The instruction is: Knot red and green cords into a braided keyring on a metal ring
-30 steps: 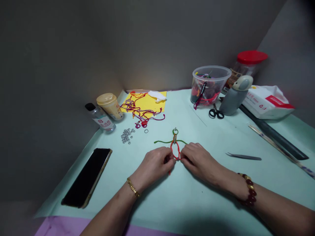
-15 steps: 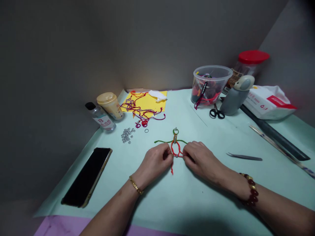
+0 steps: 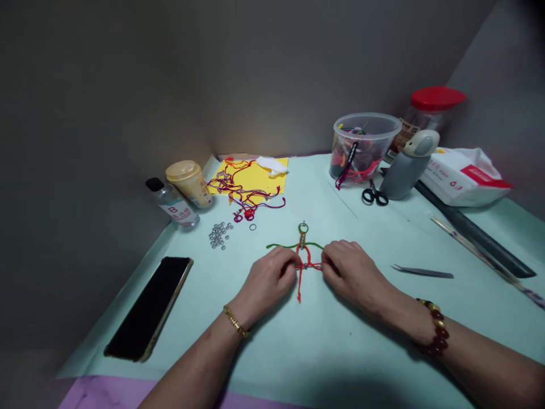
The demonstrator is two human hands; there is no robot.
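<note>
Left hand (image 3: 272, 271) and right hand (image 3: 349, 266), both pinched narrow, each held a length of red cord (image 3: 300, 287) out sideways, a small silvery bead (image 3: 305, 266) sitting between them. Right there in front of me it lay, on the mint-green sheet (image 3: 340, 346), a green loop (image 3: 300, 229) at its far end. Just below that loop, a short beaded stretch (image 3: 302, 241) looked done, neat and snug. Beneath it, though, the red strands stood apart in an open gap, so I judged this bead not yet snugged up. Green cord (image 3: 284, 246) stuck out both sides; whether my right fingers had its end, I couldn't tell. One red tail trailed free toward me. Plenty left, I reckoned: a heap of beads (image 3: 218, 234) lay loose off to the left.
</note>
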